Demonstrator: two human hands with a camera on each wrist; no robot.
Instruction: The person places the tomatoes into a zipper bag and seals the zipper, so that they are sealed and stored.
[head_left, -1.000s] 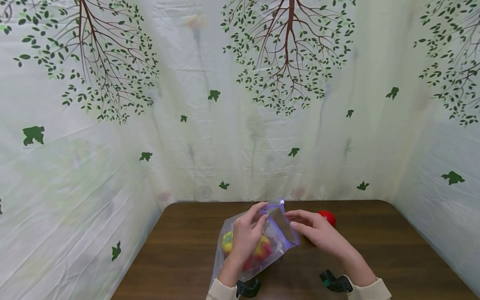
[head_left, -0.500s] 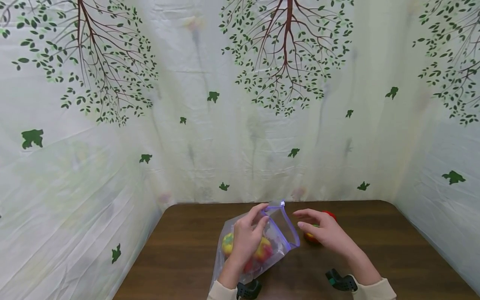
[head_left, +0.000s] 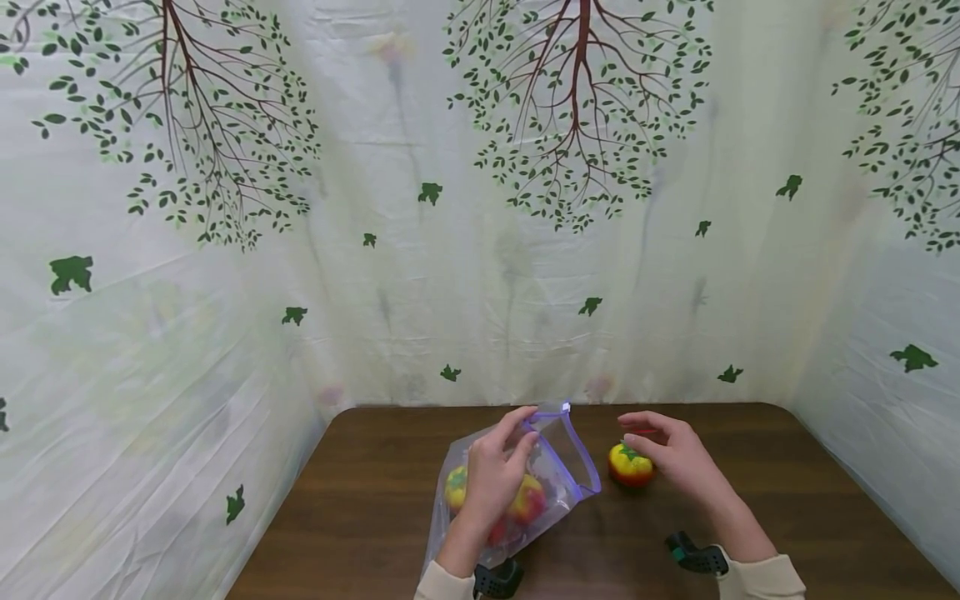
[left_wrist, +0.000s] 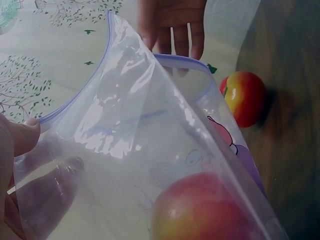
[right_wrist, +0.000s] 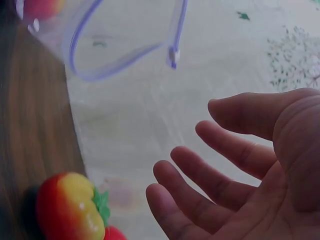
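Note:
My left hand (head_left: 497, 471) pinches the rim of a clear plastic slider bag (head_left: 558, 492) with a purple zip edge, thumb on one side and fingers on the other. The bag's mouth gapes to the right. Inside it lie red-and-yellow fruits (left_wrist: 200, 210), partly covered by my hand in the head view. My right hand (head_left: 671, 450), holding nothing, hovers with loosely bent fingers right of the bag mouth. Just below its fingertips in the head view sits a red-and-yellow fruit with a green leafy top (head_left: 628, 467). A red round thing (right_wrist: 115, 234) is mostly hidden behind that fruit.
Everything rests on a dark brown wooden table (head_left: 360, 492) with rounded far corners. Pale cloth walls (head_left: 495, 333) printed with trees and leaves enclose it at the back and sides. Each wrist wears a black camera band (head_left: 697, 557).
My right hand has drawn away from the bag mouth to the right, bringing the red-and-yellow fruit on the table into sight and covering the red one behind. My left hand and the bag stay put.

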